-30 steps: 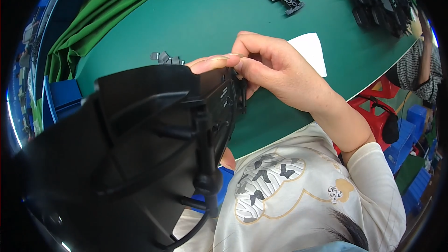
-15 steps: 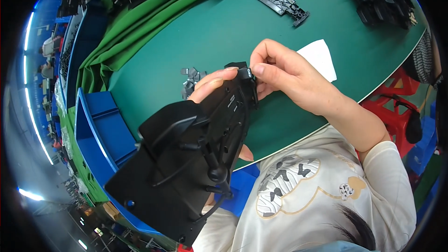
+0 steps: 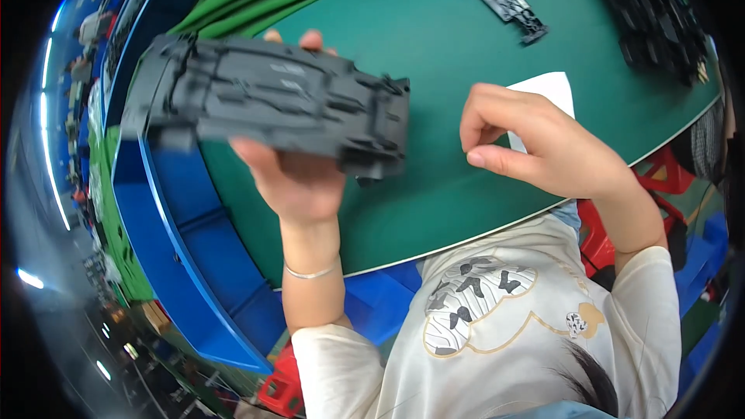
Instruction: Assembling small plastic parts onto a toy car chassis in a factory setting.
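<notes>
A black plastic toy car body [image 3: 283,97] is raised over the left of the table, its ribbed underside in view and slightly blurred. My left hand [image 3: 303,186] grips it from below, with the thumb on the near edge and fingertips showing past the far edge. To the right, apart from the car body, my right hand [image 3: 535,140] hovers with curled fingers, thumb tip close to the index fingertip. I see nothing between them. Behind that hand lies a white sheet of paper [image 3: 555,89], partly covered.
A black chassis frame [image 3: 504,0] lies at the far side of the green table [image 3: 419,217]. Several dark plastic car parts [image 3: 644,15] are heaped at the far right. A blue divided tray [image 3: 225,264] stands along the left edge, with bunched green cloth [image 3: 272,0] behind. Red stools [image 3: 594,240] stand beyond the near edge.
My left hand has swung the car body up and left, turning its underside toward me. My right hand has come off it and moved right. The small grey pieces on the table are now hidden.
</notes>
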`<state>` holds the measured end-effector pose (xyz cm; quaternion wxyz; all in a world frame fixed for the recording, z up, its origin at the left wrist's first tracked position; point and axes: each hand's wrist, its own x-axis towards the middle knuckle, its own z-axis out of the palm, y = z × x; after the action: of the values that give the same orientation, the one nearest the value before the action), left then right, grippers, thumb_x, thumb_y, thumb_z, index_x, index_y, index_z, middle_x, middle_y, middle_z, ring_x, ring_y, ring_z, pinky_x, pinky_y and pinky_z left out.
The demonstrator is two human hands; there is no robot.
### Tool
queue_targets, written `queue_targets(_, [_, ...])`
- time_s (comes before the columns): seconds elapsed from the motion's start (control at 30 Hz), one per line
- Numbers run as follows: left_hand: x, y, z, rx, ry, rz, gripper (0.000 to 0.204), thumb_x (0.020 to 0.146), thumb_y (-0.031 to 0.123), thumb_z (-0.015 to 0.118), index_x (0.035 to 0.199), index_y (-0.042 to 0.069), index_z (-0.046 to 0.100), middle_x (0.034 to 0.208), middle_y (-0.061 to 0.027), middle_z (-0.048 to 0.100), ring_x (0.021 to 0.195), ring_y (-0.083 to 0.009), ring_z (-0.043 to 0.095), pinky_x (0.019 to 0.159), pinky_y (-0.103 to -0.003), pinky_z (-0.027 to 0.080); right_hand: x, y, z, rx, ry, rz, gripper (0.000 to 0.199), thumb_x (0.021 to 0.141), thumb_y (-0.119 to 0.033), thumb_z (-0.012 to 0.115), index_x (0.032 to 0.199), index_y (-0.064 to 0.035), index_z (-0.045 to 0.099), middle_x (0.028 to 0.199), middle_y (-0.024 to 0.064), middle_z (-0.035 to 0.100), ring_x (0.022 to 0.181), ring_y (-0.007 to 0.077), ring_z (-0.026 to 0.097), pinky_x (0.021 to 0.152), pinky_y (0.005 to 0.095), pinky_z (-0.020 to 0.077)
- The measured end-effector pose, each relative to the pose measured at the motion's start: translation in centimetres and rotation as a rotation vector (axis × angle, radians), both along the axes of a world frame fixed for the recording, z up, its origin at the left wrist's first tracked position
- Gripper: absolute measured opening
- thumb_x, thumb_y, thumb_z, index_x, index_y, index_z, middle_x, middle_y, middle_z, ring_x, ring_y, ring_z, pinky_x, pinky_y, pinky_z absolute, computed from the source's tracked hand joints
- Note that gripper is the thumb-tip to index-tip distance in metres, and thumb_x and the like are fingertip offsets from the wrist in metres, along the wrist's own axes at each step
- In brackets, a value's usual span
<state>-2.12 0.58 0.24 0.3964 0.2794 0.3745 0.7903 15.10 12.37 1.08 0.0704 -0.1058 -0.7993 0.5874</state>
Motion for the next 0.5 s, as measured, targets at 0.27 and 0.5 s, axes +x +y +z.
queue_targets(0.27, [-3.6, -0.5, -1.6, 0.162, -0.258, -0.01, 0.066, 0.078, 0.056, 0.039, 0.122, 0.008, 0.031, 0.116, -0.0179, 0.042, 0.101, -0.0266, 0.045, 0.083, -0.039, 0.04, -6.5, 0.9, -1.9, 0.4, 0.017, 0.239, 0.017, 0.068, -0.003, 0.057, 0.079, 0.0007, 0.045, 0.079, 0.0103, 0.048, 0.07, 0.0264, 0.05, 0.06, 0.0332, 0.0409])
queue_targets(0.5, [-1.1, -0.9, -0.6, 0.078, -0.053, -0.099, 0.088, 0.063, 0.063, 0.053, 0.128, 0.012, 0.021, 0.122, -0.0171, 0.033, 0.113, -0.0277, 0.034, 0.093, -0.05, 0.03, -7.2, -0.5, -3.5, 0.566, 0.041, 0.165, 0.024, 0.064, -0.007, 0.06, 0.086, -0.0026, 0.051, 0.083, 0.0118, 0.05, 0.078, 0.031, 0.052, 0.064, 0.0391, 0.0429])
